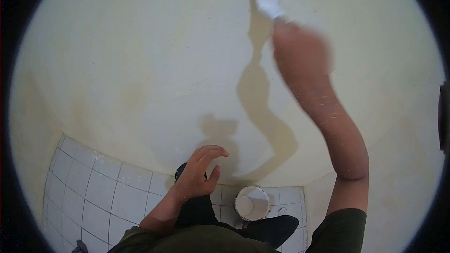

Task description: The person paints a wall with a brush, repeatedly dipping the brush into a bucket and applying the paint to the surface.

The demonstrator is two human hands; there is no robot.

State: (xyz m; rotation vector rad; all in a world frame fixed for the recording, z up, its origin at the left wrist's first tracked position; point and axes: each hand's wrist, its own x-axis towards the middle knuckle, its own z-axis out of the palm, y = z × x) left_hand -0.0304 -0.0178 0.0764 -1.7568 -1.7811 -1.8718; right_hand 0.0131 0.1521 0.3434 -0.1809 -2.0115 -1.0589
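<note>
My right hand (302,49) is raised high and blurred by motion, closed round the handle of a paintbrush (268,1). The white, paint-covered bristles press against the pale yellowish wall (197,42). White paint flecks dot my right forearm. Lower down, my left hand (199,171) hovers above my bent knee with nothing in it, its fingers curved and the thumb apart from them. On the floor between my legs stands a white bucket (252,204) with whitish paint inside; neither hand touches it.
White floor tiles (101,187), speckled with paint at left, meet the foot of the wall. Side walls close in on the left and right. A grey crumpled thing (80,247) lies at the lower left. A dark object (442,117) juts in at the right edge.
</note>
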